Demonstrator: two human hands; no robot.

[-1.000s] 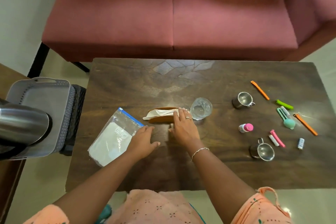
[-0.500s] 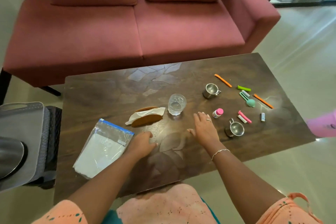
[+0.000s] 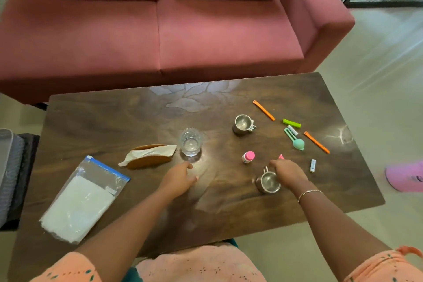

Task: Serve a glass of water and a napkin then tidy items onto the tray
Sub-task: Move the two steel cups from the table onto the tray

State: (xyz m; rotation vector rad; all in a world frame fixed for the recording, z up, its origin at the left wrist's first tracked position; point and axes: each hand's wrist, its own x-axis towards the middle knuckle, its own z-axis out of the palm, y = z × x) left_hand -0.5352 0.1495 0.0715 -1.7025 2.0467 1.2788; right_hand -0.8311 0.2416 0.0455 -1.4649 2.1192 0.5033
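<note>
Two outstretched; left hand (image 3: 177, 179) near glass (image 3: 190, 142), right hand (image 3: 287, 173) at steel cup (image 3: 267, 182)

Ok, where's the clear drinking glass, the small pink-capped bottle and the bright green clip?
Clear drinking glass (image 3: 190, 143), head view, inner base.
Small pink-capped bottle (image 3: 249, 155), head view, pink cap.
Bright green clip (image 3: 291, 123), head view, middle.

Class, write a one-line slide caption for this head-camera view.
Left hand near the glass, right hand beside a steel cup, on a wooden table.
</note>
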